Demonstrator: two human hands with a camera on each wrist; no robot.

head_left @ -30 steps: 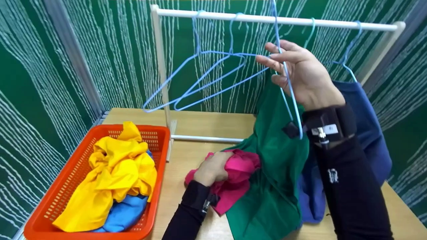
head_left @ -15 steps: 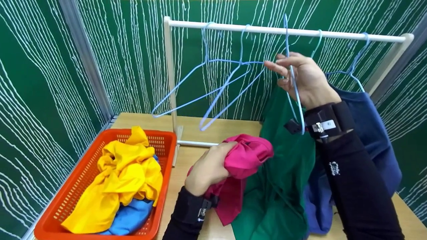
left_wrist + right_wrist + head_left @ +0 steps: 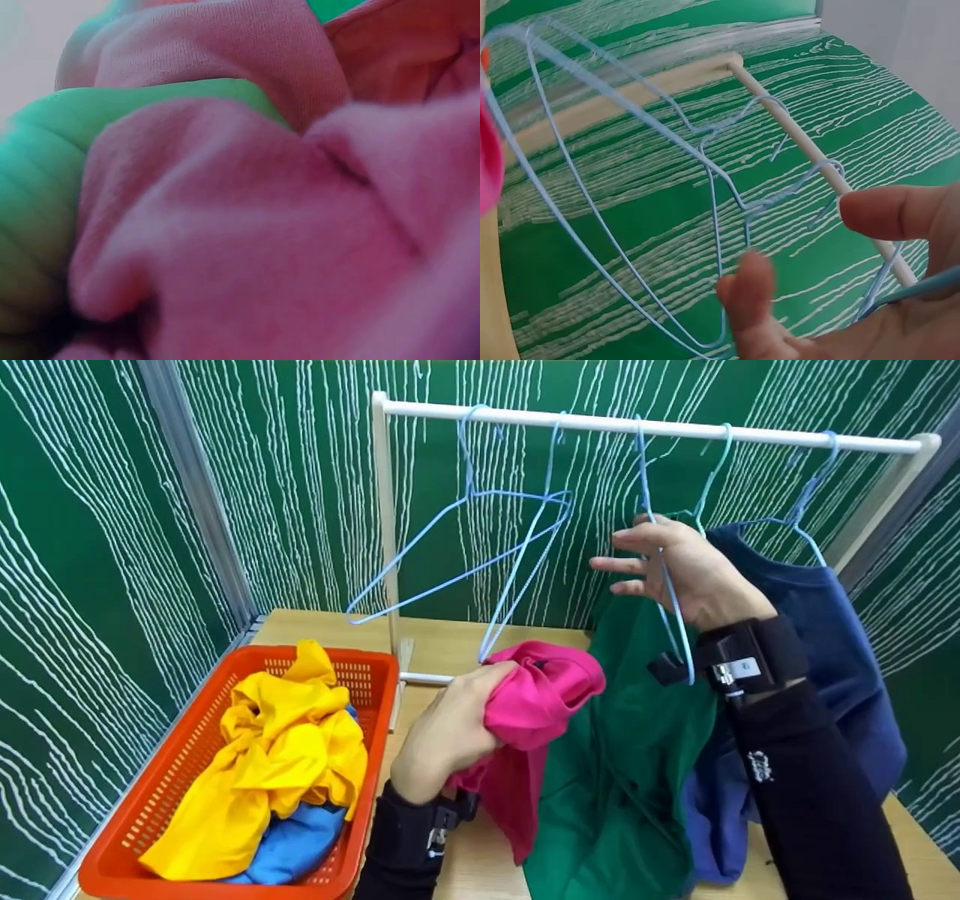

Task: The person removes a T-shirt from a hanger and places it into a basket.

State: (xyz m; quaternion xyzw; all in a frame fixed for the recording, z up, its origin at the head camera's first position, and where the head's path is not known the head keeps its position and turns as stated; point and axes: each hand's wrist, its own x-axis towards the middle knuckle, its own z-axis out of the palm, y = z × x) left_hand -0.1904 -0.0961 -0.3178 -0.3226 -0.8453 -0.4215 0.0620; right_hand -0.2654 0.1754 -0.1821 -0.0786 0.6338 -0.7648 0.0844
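Note:
My left hand (image 3: 446,727) grips a bunched pink garment (image 3: 544,690), held up in front of the rack with its lower part hanging down. In the left wrist view the pink cloth (image 3: 225,217) fills most of the picture, folded over the hand. My right hand (image 3: 686,566) is raised under the rail, its fingers spread past a blue wire hanger (image 3: 643,472) that is hooked on the rail and seen edge-on. From the right wrist view, the fingers (image 3: 892,211) are apart, with a blue wire crossing the palm.
Two bare blue hangers (image 3: 469,472) hang at the left of the white rail (image 3: 517,417). A green garment (image 3: 622,750) and a dark blue garment (image 3: 825,637) hang at the right. An orange basket (image 3: 217,889) holds yellow cloth (image 3: 277,750) and blue cloth (image 3: 300,840).
My left hand has lifted the pink garment off the table. The hanger at my right hand has come down onto the rail, and the right fingers have spread. A bare hanger has swung round.

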